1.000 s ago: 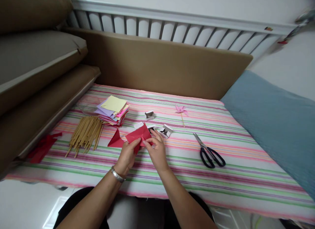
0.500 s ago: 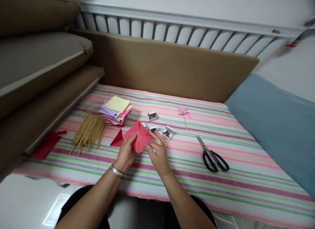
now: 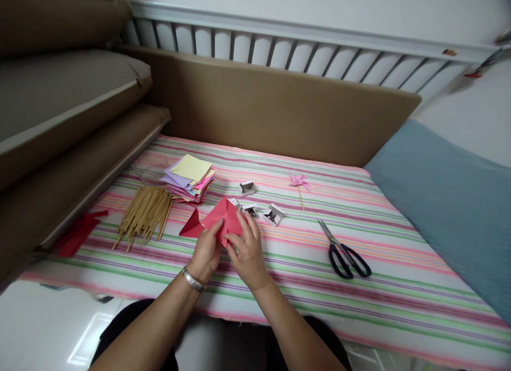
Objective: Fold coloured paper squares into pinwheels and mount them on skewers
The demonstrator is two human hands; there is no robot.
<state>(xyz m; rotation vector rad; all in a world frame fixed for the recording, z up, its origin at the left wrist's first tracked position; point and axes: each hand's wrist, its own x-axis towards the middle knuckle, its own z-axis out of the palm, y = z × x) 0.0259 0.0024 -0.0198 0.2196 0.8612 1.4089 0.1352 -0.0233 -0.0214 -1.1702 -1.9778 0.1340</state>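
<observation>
A red square of paper (image 3: 224, 214), with slits running in from its corners, is held up over the striped cloth. My left hand (image 3: 206, 247) grips it from the lower left, thumb on top. My right hand (image 3: 246, 248) pinches the paper near its lower corner, other fingers resting over its right side. Behind my left hand lies a folded red paper piece (image 3: 191, 224) on the cloth. Just beyond the paper stand small white boxes; one box (image 3: 273, 215) holds small dark metallic bits, and another box (image 3: 247, 188) sits farther back.
Left of my hands are a bundle of thin wooden sticks (image 3: 146, 214), a stack of coloured paper squares (image 3: 189, 171) and red scraps (image 3: 80, 233). Black-handled scissors (image 3: 344, 251) and a pink pinwheel (image 3: 299, 182) lie to the right. Brown padded panels (image 3: 259, 105) border the cloth.
My right hand has moved left, from the paper's right corner to its lower corner, and now pinches there. My left hand keeps its grip with little movement.
</observation>
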